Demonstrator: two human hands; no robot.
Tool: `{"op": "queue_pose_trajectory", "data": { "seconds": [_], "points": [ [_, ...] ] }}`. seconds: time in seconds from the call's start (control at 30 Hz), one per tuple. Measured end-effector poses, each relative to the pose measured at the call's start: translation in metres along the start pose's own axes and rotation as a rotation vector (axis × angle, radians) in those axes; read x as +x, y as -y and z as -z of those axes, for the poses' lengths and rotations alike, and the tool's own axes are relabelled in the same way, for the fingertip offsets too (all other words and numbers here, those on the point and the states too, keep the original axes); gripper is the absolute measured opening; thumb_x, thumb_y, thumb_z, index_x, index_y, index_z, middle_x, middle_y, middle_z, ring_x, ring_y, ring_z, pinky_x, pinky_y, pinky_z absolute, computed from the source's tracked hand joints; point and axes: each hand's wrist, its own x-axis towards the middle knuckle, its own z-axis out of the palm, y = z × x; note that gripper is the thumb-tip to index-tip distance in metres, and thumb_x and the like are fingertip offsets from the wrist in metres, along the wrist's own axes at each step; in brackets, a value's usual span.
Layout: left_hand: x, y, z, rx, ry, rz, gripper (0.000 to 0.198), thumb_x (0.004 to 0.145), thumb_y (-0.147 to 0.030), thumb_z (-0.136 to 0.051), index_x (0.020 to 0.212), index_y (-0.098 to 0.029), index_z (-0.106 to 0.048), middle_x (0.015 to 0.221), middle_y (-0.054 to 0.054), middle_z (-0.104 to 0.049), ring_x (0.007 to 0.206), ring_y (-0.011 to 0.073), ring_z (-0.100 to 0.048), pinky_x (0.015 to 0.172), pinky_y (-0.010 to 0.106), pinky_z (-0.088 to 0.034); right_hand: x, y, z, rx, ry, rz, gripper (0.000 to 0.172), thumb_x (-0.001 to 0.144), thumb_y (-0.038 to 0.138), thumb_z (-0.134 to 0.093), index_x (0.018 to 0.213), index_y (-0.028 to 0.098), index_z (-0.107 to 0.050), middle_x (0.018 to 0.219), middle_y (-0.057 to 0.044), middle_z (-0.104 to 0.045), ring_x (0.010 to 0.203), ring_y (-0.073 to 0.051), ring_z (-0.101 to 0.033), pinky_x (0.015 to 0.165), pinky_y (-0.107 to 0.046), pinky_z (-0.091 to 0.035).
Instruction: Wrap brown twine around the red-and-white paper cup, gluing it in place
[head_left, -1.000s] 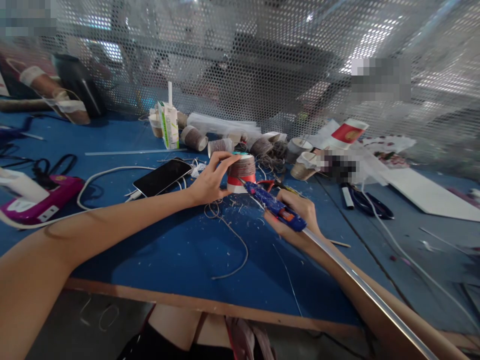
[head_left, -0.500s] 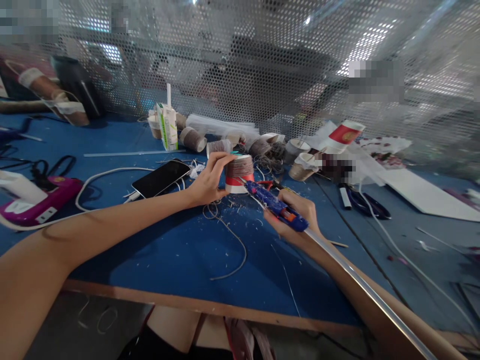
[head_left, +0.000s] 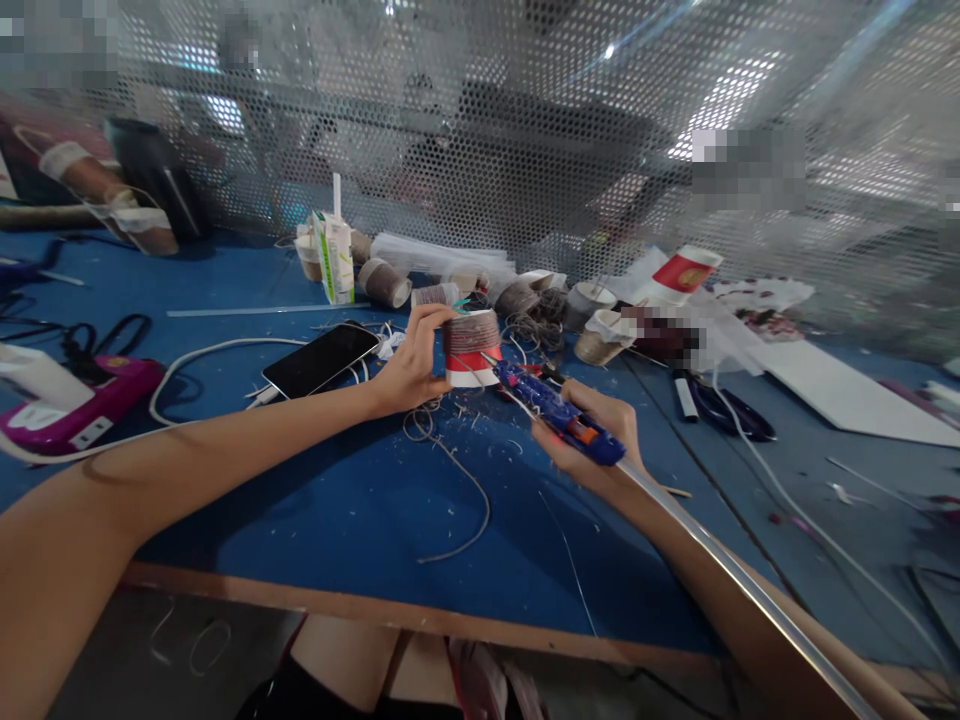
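A blue surface [head_left: 360, 500] strewn with scraps lies before a perforated metal screen [head_left: 480, 150]. The left hand [head_left: 409, 365] is closed around a paper cup [head_left: 472, 348], fingers up at its rim. Just to its right, the right hand [head_left: 600, 440] grips a blue glue gun [head_left: 559, 412], nozzle at the cup's red band. Cord covers the cup's upper half. The red and white lower part looks bare, so about half seems left. Loose cord [head_left: 457, 480] lies just below the left hand.

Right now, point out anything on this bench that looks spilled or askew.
Pale scraps litter the blue tabletop beneath the twine-wrapped red-banded paper cup in the left hand and the blue glue gun in the right hand. A loose grey cord trails toward the edge. Other twine-wrapped cups lie tipped.
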Motion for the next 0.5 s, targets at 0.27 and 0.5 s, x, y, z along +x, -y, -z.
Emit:
{"op": "queue_pose_trajectory", "data": {
  "seconds": [0.27, 0.5],
  "points": [
    [0.0004, 0.0001, -0.0029, -0.094, -0.071, 0.01, 0.081, 0.073, -0.031, -0.081, 0.135, -0.021, -0.03, 0.124, 0.013, -0.043, 0.118, 0.0273, -0.051, 0.102, 0.047, -0.053, 0.0013, 0.0033, 0.0021, 0.079, -0.026, -0.062, 0.022, 0.07, 0.024, -0.059, 0.058, 0.024, -0.04, 0.051, 0.004, -0.046, 0.047, -0.011, -0.044, 0.049, -0.027, -0.035],
    [-0.0025, 0.0058, -0.007, -0.192, -0.101, 0.035, 0.081, 0.073, -0.031, -0.082, 0.135, -0.024, -0.031, 0.125, 0.012, -0.041, 0.123, 0.0285, -0.048, 0.105, 0.048, -0.05, 0.0016, 0.0019, 0.0021, 0.083, -0.058, -0.087, 0.025, 0.069, 0.025, -0.06, 0.055, 0.023, -0.04, 0.048, 0.005, -0.043, 0.044, -0.01, -0.041, 0.046, -0.026, -0.033]
  ]
}}
